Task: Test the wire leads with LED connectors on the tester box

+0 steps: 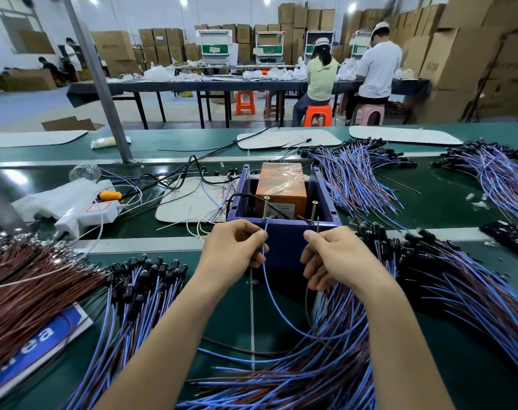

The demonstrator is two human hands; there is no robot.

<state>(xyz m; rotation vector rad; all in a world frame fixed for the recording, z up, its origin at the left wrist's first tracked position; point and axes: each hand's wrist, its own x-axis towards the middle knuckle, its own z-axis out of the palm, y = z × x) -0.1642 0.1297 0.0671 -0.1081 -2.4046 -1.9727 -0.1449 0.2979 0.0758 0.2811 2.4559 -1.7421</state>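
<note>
Wire leads [325, 374] in both hands [234, 250]; blue sign [42, 338] lettered "rea" alongside.

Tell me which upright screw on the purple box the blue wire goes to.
The left screw: the blue wire pinched in the left hand runs up to its base, not the right screw's.

Ceiling lamps [183, 0] light your view brightly and evenly; they burn out to white spots. Note glare on the belt [14, 176] at left. Shadows are faint. Centre focus is sharp: the blue wire [265, 279] in your left hand [234, 247], the brown wire [306, 303] in your right hand [337, 255]. Toward the edges, lines bow, the pole [95, 75] leans, and the cartons [488, 69] smear.
</note>
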